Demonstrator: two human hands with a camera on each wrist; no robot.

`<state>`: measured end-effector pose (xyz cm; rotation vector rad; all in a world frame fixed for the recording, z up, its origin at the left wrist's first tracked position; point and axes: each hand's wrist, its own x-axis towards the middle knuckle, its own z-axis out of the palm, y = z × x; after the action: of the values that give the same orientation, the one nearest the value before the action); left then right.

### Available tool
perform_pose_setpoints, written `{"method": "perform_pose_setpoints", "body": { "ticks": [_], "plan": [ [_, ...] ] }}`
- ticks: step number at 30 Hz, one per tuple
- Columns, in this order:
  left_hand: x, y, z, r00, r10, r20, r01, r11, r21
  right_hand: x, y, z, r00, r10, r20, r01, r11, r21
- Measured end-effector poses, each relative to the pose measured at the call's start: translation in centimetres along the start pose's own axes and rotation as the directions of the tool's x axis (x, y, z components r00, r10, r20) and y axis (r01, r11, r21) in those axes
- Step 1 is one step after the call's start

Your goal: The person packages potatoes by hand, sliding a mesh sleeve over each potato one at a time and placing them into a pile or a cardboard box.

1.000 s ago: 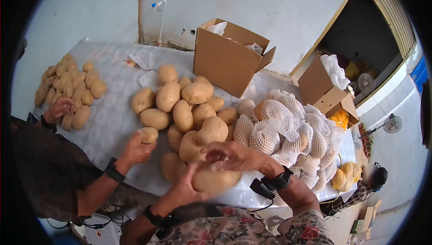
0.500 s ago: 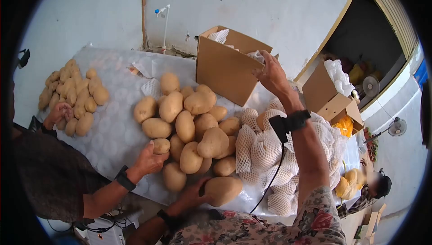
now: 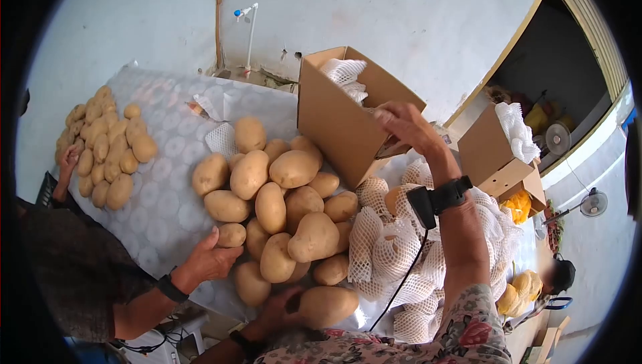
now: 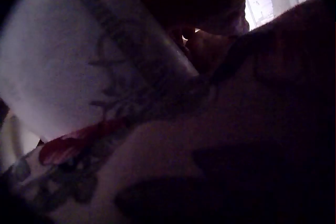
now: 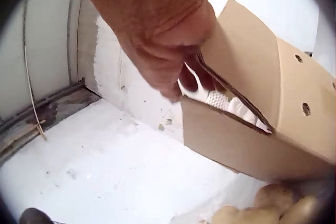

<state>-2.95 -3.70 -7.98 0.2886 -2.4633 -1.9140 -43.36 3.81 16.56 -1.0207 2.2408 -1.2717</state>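
My left hand (image 3: 277,312) holds a large potato (image 3: 329,306) by its left end at the table's front edge, close to my floral shirt. The left wrist view is dark and mostly filled by cloth. My right hand (image 3: 404,126) grips the rim of an upright cardboard box (image 3: 341,120), its fingers hooked over the edge in the right wrist view. White foam nets (image 3: 346,76) show inside the box. A pile of bare potatoes (image 3: 271,207) lies before me. To its right sits a heap of net-wrapped potatoes (image 3: 394,250).
At left another person's hand (image 3: 212,260) holds a small potato (image 3: 232,235). Smaller potatoes (image 3: 107,143) are heaped at the far left. A second box (image 3: 491,146) stands at the right, near a fan (image 3: 593,203). A loose net (image 3: 222,138) lies on the plastic-covered table (image 3: 170,136).
My right hand left the potato in my left hand and reached up to the box. The box has tilted, showing more of its nets. My left hand keeps the potato, now lower.
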Motion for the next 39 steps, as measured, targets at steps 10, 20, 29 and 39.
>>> {"method": "perform_pose_setpoints", "body": {
  "ticks": [10, 20, 29, 39],
  "plan": [
    [-0.1, 0.5, 0.0, 1.000, -0.010, 0.005, 0.011, 0.992, -0.122, 0.6, 2.4, 0.7, 0.999, -0.031, 0.025, 0.040, 0.732, -0.680],
    [-0.3, 0.9, 0.3, 0.999, 0.021, -0.040, -0.028, 0.983, -0.180, -3.0, 3.1, 5.1, 0.984, 0.097, 0.150, 0.074, 0.542, -0.837],
    [-0.2, -0.8, 0.7, 0.983, 0.144, -0.112, -0.143, 0.989, 0.024, 1.4, 7.5, 2.7, 0.997, -0.081, -0.003, 0.040, 0.521, -0.853],
    [0.1, -1.3, 0.9, 0.987, 0.142, -0.078, -0.153, 0.974, -0.166, 1.9, 3.7, -2.1, 0.956, -0.060, -0.287, -0.110, 0.834, -0.541]
  ]
}}
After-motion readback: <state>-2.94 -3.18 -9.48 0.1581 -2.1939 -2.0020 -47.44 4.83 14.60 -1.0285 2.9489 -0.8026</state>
